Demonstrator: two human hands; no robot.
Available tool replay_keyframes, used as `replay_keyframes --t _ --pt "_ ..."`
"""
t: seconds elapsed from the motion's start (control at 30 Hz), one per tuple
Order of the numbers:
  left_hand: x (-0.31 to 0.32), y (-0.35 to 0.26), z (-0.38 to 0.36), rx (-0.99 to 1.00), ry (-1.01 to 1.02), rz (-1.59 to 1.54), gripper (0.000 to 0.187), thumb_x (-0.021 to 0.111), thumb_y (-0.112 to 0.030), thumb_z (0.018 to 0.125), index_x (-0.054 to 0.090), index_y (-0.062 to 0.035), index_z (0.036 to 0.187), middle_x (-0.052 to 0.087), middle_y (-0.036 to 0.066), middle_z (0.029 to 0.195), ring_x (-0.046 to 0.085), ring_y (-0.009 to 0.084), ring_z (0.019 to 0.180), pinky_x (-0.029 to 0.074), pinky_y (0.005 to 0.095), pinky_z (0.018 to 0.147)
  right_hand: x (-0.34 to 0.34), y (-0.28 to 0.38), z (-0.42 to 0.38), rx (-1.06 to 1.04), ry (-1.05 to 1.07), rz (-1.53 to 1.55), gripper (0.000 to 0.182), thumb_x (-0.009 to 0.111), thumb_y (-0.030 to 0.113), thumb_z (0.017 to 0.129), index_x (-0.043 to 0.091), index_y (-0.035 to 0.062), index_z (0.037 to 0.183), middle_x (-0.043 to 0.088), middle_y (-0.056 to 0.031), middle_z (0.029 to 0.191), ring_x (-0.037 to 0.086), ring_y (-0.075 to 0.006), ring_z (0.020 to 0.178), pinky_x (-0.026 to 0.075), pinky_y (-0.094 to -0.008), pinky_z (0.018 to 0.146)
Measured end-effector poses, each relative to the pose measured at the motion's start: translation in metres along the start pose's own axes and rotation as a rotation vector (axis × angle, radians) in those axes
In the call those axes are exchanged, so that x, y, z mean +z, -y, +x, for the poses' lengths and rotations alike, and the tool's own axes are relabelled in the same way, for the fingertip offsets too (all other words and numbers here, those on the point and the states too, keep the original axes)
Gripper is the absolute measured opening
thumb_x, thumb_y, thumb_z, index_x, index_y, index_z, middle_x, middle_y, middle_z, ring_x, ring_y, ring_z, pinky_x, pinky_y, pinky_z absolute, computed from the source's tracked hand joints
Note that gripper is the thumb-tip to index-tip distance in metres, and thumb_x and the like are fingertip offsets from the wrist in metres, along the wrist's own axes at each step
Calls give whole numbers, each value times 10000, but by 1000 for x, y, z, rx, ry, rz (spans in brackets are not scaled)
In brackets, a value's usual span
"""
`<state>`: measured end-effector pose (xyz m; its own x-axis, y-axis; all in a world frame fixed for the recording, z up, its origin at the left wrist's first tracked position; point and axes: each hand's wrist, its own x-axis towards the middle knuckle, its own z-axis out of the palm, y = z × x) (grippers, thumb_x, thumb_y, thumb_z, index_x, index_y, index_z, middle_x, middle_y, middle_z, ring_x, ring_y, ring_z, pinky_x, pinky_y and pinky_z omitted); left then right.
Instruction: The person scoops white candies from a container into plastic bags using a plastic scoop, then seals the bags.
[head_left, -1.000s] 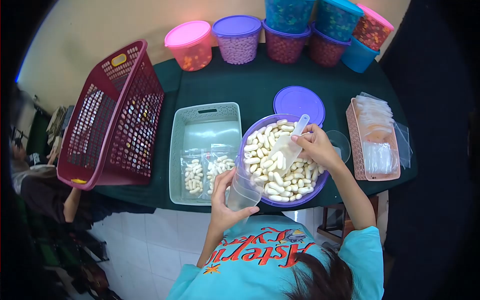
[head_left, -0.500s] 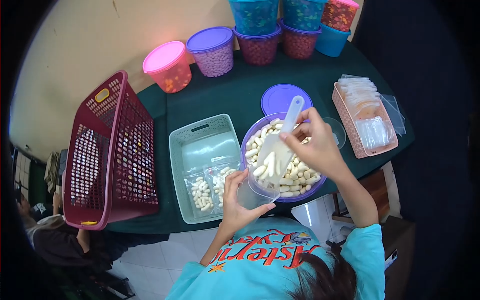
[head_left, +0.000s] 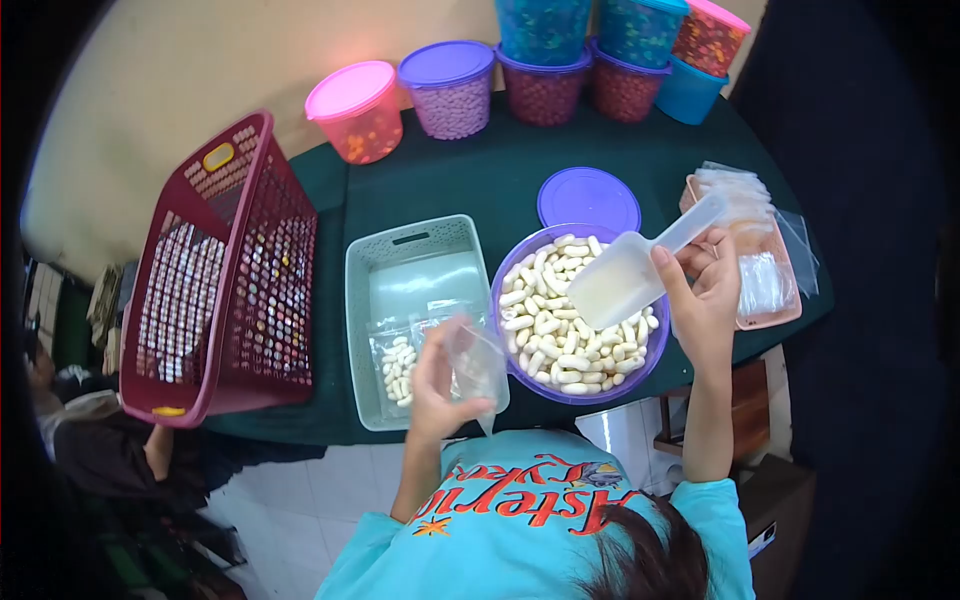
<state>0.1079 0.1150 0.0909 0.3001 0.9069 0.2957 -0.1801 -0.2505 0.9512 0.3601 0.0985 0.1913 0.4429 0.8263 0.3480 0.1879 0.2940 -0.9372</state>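
My left hand (head_left: 432, 385) is closed on a clear plastic bag (head_left: 480, 365), over the right side of a pale green tray (head_left: 362, 300). What the bag holds is hard to make out. In my right hand (head_left: 706, 300) is a translucent plastic scoop (head_left: 612, 283), gripped by its handle end. No pieces show in the scoop, which is above a purple-rimmed tub (head_left: 655, 358) of white, peanut-shaped pieces (head_left: 575, 345). Inside the tray lies a filled clear bag (head_left: 397, 368), with more plastic partly hidden behind my left hand.
A purple lid (head_left: 588, 198) lies behind the tub. At right, a pink basket (head_left: 775, 312) holds plastic bags. A tall maroon basket (head_left: 240, 290) stands at left. Lidded tubs (head_left: 445, 95) line the wall, some stacked. Another person (head_left: 110, 440) is at far left.
My left hand and the bag have moved left, away from the tub to over the tray. My right hand has moved right; the scoop, earlier holding white pieces at the bag's mouth, is now empty.
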Motion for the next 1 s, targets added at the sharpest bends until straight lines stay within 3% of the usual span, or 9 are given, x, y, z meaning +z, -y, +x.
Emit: replay_keyframes --t 0.03,0.1,0.13,0.2,0.5,0.57,0.7,0.87,1.0 --pt "-5 -6 0 2 -28 6 919 786 -366 515 348 12 1229 367 126 1220 427 249 1065 320 371 930 -5 -14 4 55 22 7 288 612 35 751 380 -22 911 598 -139 750 580 -116 694 492 -221 562" --pt "-10 -23 5 38 -118 -581 914 610 -571 633 297 19 1257 350 148 1244 415 271 1077 312 397 940 -6 -34 1 60 69 -50 283 612 35 751 379 -21 902 597 -139 749 574 -112 693 485 -219 552" --pt "-12 -25 6 51 -144 -576 914 610 -571 633 297 19 1257 350 148 1244 415 271 1077 312 397 940 -8 -39 -2 64 89 -116 280 612 36 751 377 -20 893 595 -140 748 568 -109 691 479 -217 542" --pt "-11 -25 5 181 -42 -992 938 397 -690 686 257 27 1274 335 180 1256 401 301 1091 318 424 934 -13 -38 -5 42 78 -160 281 613 38 749 374 -18 888 591 -138 750 565 -107 689 476 -217 536" --pt "31 -6 -36 9 -238 -923 911 376 -677 709 231 14 1285 311 194 1263 381 336 1101 298 471 937 -76 -22 -25 112 88 -29 263 637 -13 705 445 -16 885 596 -151 839 587 -140 758 479 -237 671" --pt "37 -5 -44 -11 -307 -970 887 388 -666 713 257 5 1278 325 195 1253 392 336 1084 310 471 927 -88 -30 -26 143 160 9 285 659 -31 671 453 -7 866 599 -156 844 589 -157 769 479 -265 696" --pt "48 3 -54 -12 -351 -1015 855 400 -656 712 288 -15 1267 345 196 1235 402 334 1062 323 472 914 -75 -33 -29 -99 428 116 290 693 -60 605 500 -8 816 614 -144 821 607 -215 808 475 -316 742" --pt "73 2 -57 20 -449 -1050 822 422 -641 710 335 -17 1238 362 197 1220 414 342 1047 333 471 900 -45 -32 -24 -446 845 -83 244 696 3 636 557 4 837 627 -124 834 624 -223 789 497 -305 690" --pt "91 5 -69 33 -503 -1026 830 405 -652 710 343 -12 1236 359 204 1230 415 350 1051 336 470 897 -39 -48 -9 -265 776 -84 183 676 -38 634 575 -14 784 625 -118 808 621 -208 761 490 -321 703"
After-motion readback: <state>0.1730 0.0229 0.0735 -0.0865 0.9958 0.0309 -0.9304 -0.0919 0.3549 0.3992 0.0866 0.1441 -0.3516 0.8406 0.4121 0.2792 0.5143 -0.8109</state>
